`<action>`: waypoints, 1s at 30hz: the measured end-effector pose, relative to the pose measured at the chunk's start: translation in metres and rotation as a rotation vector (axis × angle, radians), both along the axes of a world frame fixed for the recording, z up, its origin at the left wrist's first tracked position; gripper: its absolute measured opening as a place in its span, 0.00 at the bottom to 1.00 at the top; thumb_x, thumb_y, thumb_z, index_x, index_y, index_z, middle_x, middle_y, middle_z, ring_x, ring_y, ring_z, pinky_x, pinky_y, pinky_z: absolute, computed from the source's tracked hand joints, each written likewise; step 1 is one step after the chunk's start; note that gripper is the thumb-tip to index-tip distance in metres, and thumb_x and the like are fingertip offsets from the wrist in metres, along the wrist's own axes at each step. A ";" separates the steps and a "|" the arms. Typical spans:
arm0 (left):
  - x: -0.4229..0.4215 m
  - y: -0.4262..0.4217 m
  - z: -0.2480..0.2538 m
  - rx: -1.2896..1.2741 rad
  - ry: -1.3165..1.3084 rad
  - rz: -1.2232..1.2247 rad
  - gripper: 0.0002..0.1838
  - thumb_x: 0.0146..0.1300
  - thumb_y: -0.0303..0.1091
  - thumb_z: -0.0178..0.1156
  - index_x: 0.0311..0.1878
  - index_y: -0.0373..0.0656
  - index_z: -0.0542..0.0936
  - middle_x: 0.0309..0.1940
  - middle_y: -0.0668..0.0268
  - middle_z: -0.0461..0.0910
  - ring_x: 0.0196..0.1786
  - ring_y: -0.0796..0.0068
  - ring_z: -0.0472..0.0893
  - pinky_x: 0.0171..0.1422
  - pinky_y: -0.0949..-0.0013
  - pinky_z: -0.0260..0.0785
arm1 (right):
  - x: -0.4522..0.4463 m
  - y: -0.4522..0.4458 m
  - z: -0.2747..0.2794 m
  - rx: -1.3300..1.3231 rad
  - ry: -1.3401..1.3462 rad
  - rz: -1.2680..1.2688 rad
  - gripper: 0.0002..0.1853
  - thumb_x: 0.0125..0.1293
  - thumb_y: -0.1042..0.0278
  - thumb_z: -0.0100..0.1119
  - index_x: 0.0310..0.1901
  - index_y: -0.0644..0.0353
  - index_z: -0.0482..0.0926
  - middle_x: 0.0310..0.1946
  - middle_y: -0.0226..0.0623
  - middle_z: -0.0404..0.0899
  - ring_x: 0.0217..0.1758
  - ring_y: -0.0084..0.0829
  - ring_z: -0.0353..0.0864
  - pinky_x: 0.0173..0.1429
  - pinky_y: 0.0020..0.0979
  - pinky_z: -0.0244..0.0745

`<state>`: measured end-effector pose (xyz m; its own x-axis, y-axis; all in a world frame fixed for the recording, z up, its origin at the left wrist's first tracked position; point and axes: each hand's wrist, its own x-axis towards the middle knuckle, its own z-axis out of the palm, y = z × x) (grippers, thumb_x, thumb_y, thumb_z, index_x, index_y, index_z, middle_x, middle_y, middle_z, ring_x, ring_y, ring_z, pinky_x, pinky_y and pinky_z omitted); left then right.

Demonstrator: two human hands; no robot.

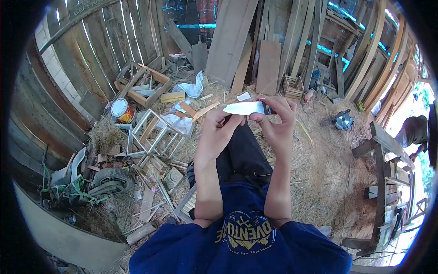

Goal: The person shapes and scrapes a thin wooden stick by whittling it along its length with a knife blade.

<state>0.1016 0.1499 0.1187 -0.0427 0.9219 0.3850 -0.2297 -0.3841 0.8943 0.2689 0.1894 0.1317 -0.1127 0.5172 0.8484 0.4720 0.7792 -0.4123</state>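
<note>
Head view, pale piece: we see a pale, flat, bright piece (245, 108) lifted in front of us above the dark trousers (248, 157), its tapered tip to the left and its broader end to the right.
Right hand: our right hand (279, 121) pinches the broad end, thumb on the near side and forefinger on the far side, the gap between them only as wide as the piece.
Left hand: our left hand (216, 134) is closed in under the tapered half, thumb against the near edge; its other fingers are partly hidden, so we cannot tell how firmly they press.
Weight: we judge it light, since fingertips alone hold it up.
Stiffness: it looks stiff, holding straight between the two hands.
Surface: glare washes out the face, so we cannot name the material; a smooth face could slip.
Tip and edges: we judge the tapered tip the weakest part, and the edges possibly sharp.
Best hold: we favour the broad right end, with light support beneath the middle.
Around it: a white scrap (244, 96) lies beyond, a wooden frame (157, 132) left, a round-bladed tool (344, 122) far right.
</note>
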 end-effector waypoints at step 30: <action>0.008 0.005 -0.012 -0.024 0.022 -0.049 0.10 0.69 0.25 0.58 0.48 0.33 0.85 0.29 0.76 0.76 0.32 0.90 0.68 0.34 0.80 0.58 | 0.017 -0.001 -0.009 -0.036 -0.011 -0.111 0.20 0.49 0.55 0.78 0.42 0.53 0.87 0.29 0.25 0.81 0.34 0.26 0.74 0.56 0.32 0.58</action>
<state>0.1100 0.1548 0.1063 0.0106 0.9316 0.3634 -0.2281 -0.3516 0.9079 0.2859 0.1880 0.1223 -0.0624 0.5571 0.8281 0.5592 0.7068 -0.4333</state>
